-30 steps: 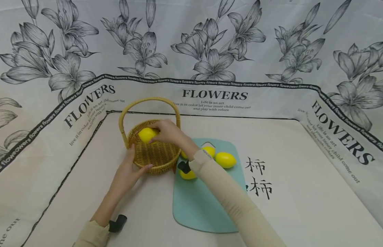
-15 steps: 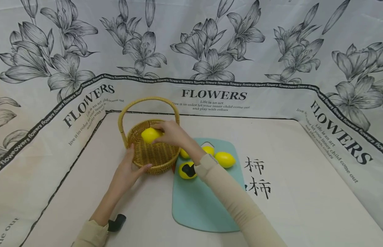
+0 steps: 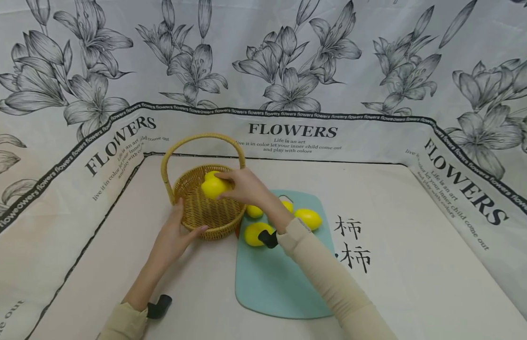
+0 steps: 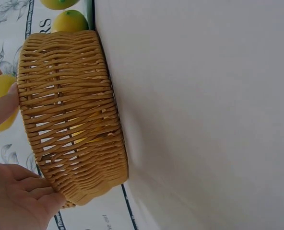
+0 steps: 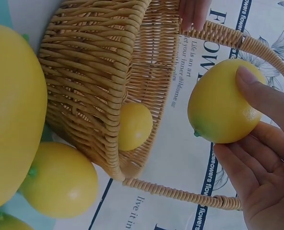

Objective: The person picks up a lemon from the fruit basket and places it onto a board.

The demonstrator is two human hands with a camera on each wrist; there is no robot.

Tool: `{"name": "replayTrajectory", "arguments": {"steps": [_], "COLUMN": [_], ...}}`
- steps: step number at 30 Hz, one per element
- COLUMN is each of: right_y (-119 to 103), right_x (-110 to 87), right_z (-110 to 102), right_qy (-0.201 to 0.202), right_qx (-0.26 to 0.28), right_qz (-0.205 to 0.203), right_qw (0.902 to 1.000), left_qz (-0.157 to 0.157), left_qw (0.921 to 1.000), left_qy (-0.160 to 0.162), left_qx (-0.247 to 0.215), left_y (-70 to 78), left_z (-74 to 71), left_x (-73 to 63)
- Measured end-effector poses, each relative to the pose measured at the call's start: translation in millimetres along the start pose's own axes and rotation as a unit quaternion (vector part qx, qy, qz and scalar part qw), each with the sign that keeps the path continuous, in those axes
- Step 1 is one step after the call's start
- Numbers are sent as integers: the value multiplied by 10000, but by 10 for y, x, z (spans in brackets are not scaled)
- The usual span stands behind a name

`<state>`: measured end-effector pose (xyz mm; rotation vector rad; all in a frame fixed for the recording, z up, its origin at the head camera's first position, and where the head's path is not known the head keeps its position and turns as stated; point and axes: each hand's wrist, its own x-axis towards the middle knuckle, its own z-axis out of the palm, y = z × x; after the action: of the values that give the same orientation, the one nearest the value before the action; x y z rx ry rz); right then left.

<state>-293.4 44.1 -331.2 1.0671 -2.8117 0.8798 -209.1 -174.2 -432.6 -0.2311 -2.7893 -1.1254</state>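
Note:
A yellow lemon [image 5: 223, 103] with a greenish tip is pinched between the thumb and fingers of my right hand [image 5: 266, 158]. In the head view that right hand [image 3: 248, 189] is over the far right part of a round wicker basket [image 3: 203, 212] with a tall handle. Another lemon [image 5: 135, 125] lies inside the basket, mostly hidden behind the held one in the head view. My left hand [image 3: 171, 233] grips the basket's near left rim, its thumb along the front and its fingers at the side. In the left wrist view the basket's woven wall [image 4: 75, 115] fills the middle.
A pale green cutting board [image 3: 276, 288] lies right of the basket, with several lemons [image 3: 307, 219] on its far half. My right forearm crosses above it. Printed floral cloth [image 3: 293, 130] covers the table and rises behind as a backdrop.
My right hand has shifted slightly to the right with its lemon, and part of the lemon in the basket now shows behind it. The left hand keeps its hold on the rim.

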Motion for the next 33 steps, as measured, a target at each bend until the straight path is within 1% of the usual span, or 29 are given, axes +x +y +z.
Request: {"name": "replayTrajectory", "arguments": {"steps": [6,12,20,33], "right_y": [12,36,50,205], "right_x": [-91,-184,-328,-559], "right_z": [-34,-62,-126,-137], "right_qy": [5,69,84,108], "right_qx": [-7,2,118,325], "right_qz": [78,102,-30,19], "right_qw": [10000,9999,9999,9994], "left_qz": [-38,12,48,6], "left_qw": [10000,10000,10000,10000], "left_qy": [-44,-25,15,-2], "left_qx": [41,-7,16,15], "left_y": [-5,0,4,-6], "left_z": [1,-3,-7,3], "left_x": [1,-1,-2,-1]}}
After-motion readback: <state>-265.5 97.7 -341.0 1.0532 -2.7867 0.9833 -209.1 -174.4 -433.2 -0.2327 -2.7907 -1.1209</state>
